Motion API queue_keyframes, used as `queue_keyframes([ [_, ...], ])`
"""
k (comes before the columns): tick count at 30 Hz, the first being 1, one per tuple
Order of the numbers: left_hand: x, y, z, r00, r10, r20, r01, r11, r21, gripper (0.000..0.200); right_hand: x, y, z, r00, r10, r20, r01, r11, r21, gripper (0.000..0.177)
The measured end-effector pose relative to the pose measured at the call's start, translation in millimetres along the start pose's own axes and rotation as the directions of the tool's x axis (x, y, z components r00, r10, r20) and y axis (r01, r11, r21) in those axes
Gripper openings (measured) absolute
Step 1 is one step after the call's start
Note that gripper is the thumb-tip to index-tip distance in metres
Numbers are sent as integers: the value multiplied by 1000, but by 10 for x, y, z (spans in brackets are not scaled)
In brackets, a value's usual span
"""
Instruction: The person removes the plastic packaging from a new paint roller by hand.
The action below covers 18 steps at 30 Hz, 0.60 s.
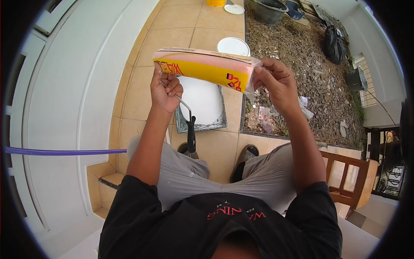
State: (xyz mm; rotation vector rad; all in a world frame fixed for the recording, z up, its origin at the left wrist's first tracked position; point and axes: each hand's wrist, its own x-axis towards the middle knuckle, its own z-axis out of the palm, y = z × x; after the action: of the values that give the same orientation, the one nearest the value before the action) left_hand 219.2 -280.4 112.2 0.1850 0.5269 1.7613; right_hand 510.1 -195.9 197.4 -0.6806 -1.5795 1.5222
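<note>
A paint roller sleeve in yellow and clear plastic wrapping (205,67) is held up level between my two hands. My left hand (166,90) supports its left end, fingers curled around the metal rod of a roller frame too. The frame's black handle (191,136) hangs down below that hand. At the sleeve's right end, my right hand (276,82) pinches the wrapping between thumb and fingers. Beneath the sleeve, a dark tray (222,124) on the tiled floor holds white paint (200,101).
Beyond the sleeve lies a white lid (233,46). Gravelly ground (315,93) with litter borders the tiles on the right, with a black bucket (269,12) at its far end. A purple pole (64,151) extends left, and a wooden chair (345,166) stands right.
</note>
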Motion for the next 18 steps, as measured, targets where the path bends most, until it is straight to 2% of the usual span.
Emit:
queue_keyframes([
  [3, -10, -50, 17, 1000, -5, -19, 5, 1000, 23, 40, 32, 51, -51, 998, -28, -48, 27, 1000, -17, 13],
  [6, -22, -42, 8, 997, 33, 70, -39, 996, 80, 38, 60, 86, -123, 998, 8, -64, -12, 998, -63, 14],
  [7, -75, -26, 61, 992, 84, 94, -99, 982, 160, 37, 97, 112, -212, 997, 60, -40, -69, 958, -279, 14],
  [9, -174, -89, 211, 974, 170, 148, -209, 926, 315, 35, 161, 159, -463, 987, 160, -34, -142, 733, -666, 15],
  [10, -263, -127, 320, 956, 190, 224, -268, 878, 398, 30, 191, 157, -479, 985, 154, -78, -168, 750, -640, 16],
  [12, -441, -243, 574, 942, 222, 251, -322, 808, 493, 33, 182, 117, -540, 969, 155, -191, -239, 771, -590, 18],
  [15, -547, -515, 628, 935, 212, 286, -346, 725, 595, 49, 74, 25, -253, 999, -19, 32, 27, 969, -244, 24],
  [17, -569, -617, 536, 929, 158, 334, -351, 663, 661, 48, -50, -67, 41, 987, -90, 136, 121, 964, -236, 26],
  [18, -567, -656, 475, 927, 140, 348, -356, 621, 699, 48, -85, -82, 102, 981, -89, 174, 139, 945, -297, 27],
])
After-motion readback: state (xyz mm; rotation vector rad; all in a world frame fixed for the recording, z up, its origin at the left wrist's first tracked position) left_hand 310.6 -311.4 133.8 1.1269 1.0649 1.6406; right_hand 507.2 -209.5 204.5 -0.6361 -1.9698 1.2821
